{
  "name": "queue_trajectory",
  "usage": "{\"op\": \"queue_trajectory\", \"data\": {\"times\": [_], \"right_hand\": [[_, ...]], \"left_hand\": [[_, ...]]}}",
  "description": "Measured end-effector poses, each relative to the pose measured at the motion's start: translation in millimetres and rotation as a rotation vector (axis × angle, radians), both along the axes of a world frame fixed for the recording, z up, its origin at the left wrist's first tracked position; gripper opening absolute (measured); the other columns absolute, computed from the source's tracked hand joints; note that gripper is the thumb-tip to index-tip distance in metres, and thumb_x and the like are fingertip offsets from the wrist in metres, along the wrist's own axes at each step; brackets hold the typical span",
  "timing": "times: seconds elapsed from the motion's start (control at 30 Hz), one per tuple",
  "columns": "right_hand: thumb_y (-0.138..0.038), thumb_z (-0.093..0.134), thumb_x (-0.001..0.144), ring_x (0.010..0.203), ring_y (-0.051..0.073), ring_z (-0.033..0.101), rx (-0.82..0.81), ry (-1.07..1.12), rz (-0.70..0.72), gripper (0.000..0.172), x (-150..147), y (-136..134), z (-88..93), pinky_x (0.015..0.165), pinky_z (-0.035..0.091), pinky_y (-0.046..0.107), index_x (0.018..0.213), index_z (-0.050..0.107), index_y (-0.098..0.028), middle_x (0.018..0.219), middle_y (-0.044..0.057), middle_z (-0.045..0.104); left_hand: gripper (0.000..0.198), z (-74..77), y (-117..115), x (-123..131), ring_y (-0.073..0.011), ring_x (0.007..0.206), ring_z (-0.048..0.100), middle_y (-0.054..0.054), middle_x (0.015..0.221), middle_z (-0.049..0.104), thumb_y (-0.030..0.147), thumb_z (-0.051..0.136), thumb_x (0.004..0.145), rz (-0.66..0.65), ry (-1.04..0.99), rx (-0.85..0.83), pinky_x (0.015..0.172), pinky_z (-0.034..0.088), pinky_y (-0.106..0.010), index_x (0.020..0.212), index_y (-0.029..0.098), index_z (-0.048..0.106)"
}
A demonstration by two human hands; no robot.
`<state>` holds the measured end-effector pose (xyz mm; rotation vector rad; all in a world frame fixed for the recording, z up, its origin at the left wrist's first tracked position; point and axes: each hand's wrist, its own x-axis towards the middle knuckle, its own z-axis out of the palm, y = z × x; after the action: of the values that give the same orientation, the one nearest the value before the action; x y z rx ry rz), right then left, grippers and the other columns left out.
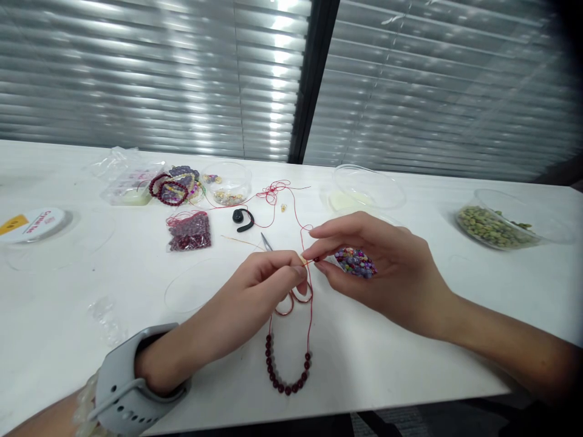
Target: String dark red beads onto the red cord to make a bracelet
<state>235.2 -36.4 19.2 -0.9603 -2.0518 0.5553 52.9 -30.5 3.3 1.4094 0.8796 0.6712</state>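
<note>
red thread (301, 229) spans the gap between left hand (248, 297) and right hand (378, 273); a small metal tool (266, 241) and black earphone (243, 220) block the way ahead of the left.

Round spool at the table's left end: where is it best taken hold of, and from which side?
Pinch the rim from above, coming from the right: the round spool lies flat on the white table, so a grip likely fits its low edge, which stands free on that side.
</note>
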Motion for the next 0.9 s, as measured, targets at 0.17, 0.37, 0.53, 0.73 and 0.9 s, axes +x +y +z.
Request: {"op": "queue_trajectory", "data": {"times": [0.17,0.37,0.53,0.73,0.9], "right_hand": [[0.0,0.059,0.073,0.079,0.008,0.069,0.085,-0.079,-0.007,0.035,-0.6,1.3,-0.2,0.072,0.054,0.016,0.102,0.057,-0.02,0.084,-0.005,0.073],[-0.001,0.06,0.074,0.08,0.009,0.07,0.087,-0.084,0.001,0.036,-0.5,0.5,0.3,0.072,0.054,0.017,0.105,0.056,-0.019,0.086,-0.004,0.074],[-0.01,0.064,0.079,0.073,0.01,0.07,0.082,-0.083,-0.046,0.033,1.0,-0.8,-0.5,0.063,0.054,0.02,0.108,0.055,-0.021,0.086,-0.004,0.075],[-0.016,0.062,0.083,0.073,0.01,0.07,0.183,-0.104,-0.042,0.024,3.1,-3.1,-0.7,0.064,0.053,0.02,0.105,0.057,-0.026,0.08,-0.006,0.074],[-0.001,0.049,0.081,0.063,0.011,0.062,0.3,-0.312,0.017,0.028,3.0,-5.3,1.1,0.06,0.047,0.024,0.085,0.061,-0.026,0.071,-0.007,0.071]], "left_hand": [[0.025,1.4,-0.1,1.4,-0.0079,0.058,0.035,0.005,0.065,0.047,0.018,0.042,0.087,-0.018,0.009,-0.012,0.05,0.029,-0.019,0.063,0.019,0.051],[0.026,0.6,-1.1,-0.2,-0.0079,0.057,0.035,0.005,0.065,0.047,0.019,0.042,0.087,-0.025,0.028,-0.016,0.051,0.029,-0.019,0.063,0.019,0.052],[0.027,0.2,-0.1,-0.9,-0.0085,0.051,0.025,0.006,0.058,0.036,0.02,0.042,0.088,-0.025,0.009,-0.035,0.049,0.027,-0.02,0.064,0.019,0.053],[0.028,4.0,-1.1,-0.5,-0.0093,0.054,0.03,0.005,0.061,0.037,0.022,0.042,0.09,-0.065,-0.025,-0.052,0.051,0.028,-0.021,0.064,0.019,0.053],[0.034,5.9,-1.3,0.0,-0.0113,0.056,0.033,0.005,0.057,0.035,0.028,0.036,0.093,-0.111,0.014,-0.012,0.057,0.03,-0.024,0.065,0.019,0.053]]}}
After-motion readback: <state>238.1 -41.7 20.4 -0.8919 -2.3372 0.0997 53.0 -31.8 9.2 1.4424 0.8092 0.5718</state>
